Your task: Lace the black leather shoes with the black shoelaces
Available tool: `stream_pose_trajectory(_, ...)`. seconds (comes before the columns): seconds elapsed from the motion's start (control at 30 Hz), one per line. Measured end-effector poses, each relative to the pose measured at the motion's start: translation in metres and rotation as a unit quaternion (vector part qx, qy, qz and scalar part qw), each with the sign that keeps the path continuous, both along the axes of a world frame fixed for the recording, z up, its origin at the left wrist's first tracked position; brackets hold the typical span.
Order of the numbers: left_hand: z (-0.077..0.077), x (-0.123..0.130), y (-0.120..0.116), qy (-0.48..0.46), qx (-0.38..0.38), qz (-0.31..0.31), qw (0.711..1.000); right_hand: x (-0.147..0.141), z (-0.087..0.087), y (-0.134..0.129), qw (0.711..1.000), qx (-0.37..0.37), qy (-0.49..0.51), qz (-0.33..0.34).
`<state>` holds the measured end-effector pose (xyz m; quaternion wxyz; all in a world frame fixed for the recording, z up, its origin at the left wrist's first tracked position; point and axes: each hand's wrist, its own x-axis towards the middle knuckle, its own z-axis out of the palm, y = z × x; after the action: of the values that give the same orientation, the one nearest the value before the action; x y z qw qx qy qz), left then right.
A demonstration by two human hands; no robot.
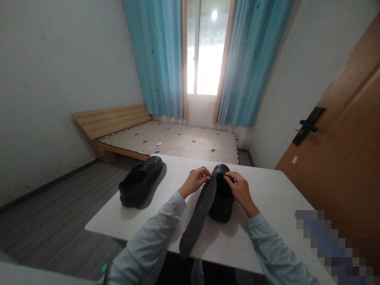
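My left hand [199, 180] pinches the far end of a long dark grey insole [197, 217], whose near end reaches to the front edge of the white table. Just right of it a black shoe [222, 208] stands on the table, toe pointing away from me. My right hand [239, 186] closes finger and thumb on the rim of this shoe's opening, near the tongue. Another black shoe [139, 182] sits at the table's left side, and a second grey insole [156, 186] lies partly under its right edge.
The white table [267, 221] spans the space before me. Behind it is a bed [184, 138] with a patterned mattress and a small white remote [158, 145]. Blue curtains [162, 59] flank a bright window. A wooden door [341, 130] stands at right, with a pixelated patch below.
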<state>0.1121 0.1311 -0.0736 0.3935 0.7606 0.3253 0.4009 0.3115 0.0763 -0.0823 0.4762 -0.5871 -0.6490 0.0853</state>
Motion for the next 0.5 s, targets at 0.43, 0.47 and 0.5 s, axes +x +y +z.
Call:
stream_pose_trajectory(0.43, 0.041, 0.012, -0.009, 0.037, 0.042, -0.071, 0.996, 0.003, -0.001, 0.002, 0.998, -0.033, 0.048, -0.001)
stream_pose_trajectory(0.47, 0.043, 0.015, -0.011, 0.054, 0.063, -0.064, 0.994, 0.005, -0.002, 0.003, 0.998, -0.039, 0.058, 0.004)
stream_pose_trajectory(0.5, 0.045, 0.019, -0.013, 0.066, 0.082, -0.055, 0.993, 0.007, -0.003, 0.004, 0.997, -0.042, 0.067, 0.009)
